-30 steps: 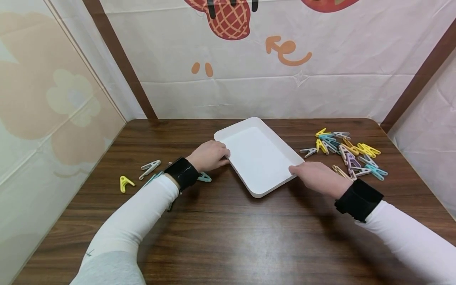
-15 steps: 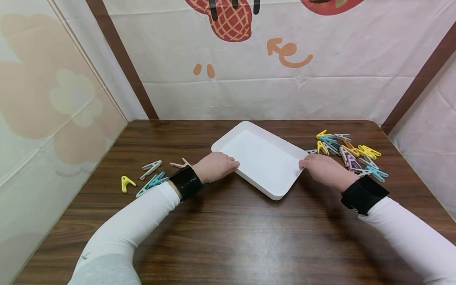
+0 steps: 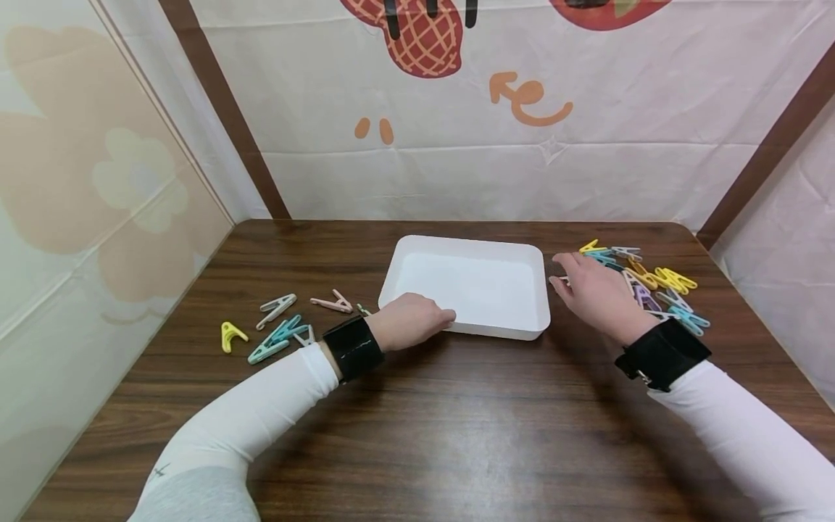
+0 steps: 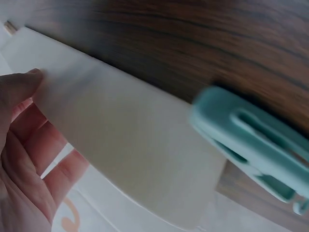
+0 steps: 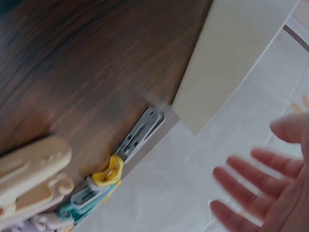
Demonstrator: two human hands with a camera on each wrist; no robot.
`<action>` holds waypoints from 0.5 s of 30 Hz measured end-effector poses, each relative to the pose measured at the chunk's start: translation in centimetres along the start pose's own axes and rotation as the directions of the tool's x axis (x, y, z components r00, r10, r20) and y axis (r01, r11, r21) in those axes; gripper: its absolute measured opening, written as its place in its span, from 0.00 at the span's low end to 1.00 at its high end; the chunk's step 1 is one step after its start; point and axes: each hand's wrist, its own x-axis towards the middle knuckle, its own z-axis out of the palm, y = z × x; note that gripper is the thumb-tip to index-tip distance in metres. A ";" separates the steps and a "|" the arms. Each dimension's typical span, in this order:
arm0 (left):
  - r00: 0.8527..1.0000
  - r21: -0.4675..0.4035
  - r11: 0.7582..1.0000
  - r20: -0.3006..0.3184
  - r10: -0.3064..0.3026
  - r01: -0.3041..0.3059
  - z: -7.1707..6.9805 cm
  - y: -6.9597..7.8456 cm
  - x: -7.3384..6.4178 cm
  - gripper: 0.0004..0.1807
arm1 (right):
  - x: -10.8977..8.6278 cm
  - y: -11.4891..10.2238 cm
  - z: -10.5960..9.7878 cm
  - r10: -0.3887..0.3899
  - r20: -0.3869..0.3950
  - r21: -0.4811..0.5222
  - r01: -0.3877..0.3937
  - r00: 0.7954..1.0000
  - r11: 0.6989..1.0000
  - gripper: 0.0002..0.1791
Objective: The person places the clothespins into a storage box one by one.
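Note:
A white rectangular tray (image 3: 466, 283) sits on the wooden table with its long side facing me. My left hand (image 3: 414, 320) pinches its near wall close to the left corner. In the left wrist view the thumb presses the outer wall (image 4: 120, 130) while the fingers reach over the rim. Just off the tray's right side, my right hand (image 3: 593, 296) is apart from it and holds nothing. Its fingers (image 5: 251, 191) are spread and relaxed in the right wrist view. Partly hidden behind that hand lies a pile of clothespins (image 3: 642, 279) in yellow, blue, purple and grey.
Left of the tray lie several loose clothespins: a yellow one (image 3: 231, 336), a grey one (image 3: 277, 310), a pink one (image 3: 334, 301) and teal ones (image 3: 277, 341). A printed cloth (image 3: 313, 181) hangs behind the table's far edge.
The tray has turned from a slant until its long side faces me. My right hand has let go of its right end and moved slightly up and away; the left still holds it.

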 end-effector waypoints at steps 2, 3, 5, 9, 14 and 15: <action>1.000 0.001 1.000 0.003 -0.002 0.002 -0.2 0.4 0.1 0.09 | 0.3 -0.3 0.0 0.083 0.028 0.035 -0.084 0.996 0.996 0.26; 1.000 0.003 1.000 0.007 -0.001 0.001 -0.2 0.6 0.2 0.09 | 0.5 -0.4 0.1 0.120 0.055 0.051 -0.123 0.991 0.991 0.28; 1.000 0.010 1.000 0.018 0.006 -0.006 -0.3 1.0 0.4 0.08 | 0.9 -0.5 0.3 0.172 0.117 0.088 -0.183 0.978 0.979 0.32; 0.999 0.028 0.999 0.037 0.022 -0.023 -0.4 2.0 0.7 0.08 | 1.6 -0.6 1.0 0.218 0.244 0.130 -0.254 0.945 0.958 0.37; 0.999 0.058 0.998 0.046 0.025 -0.028 -0.4 2.8 1.0 0.09 | 2.0 -0.7 1.7 0.201 0.300 0.176 -0.261 0.933 0.949 0.25; 0.999 0.060 0.998 0.044 0.027 -0.030 -0.5 2.9 1.0 0.09 | 2.0 -0.6 1.8 0.198 0.300 0.187 -0.261 0.933 0.947 0.22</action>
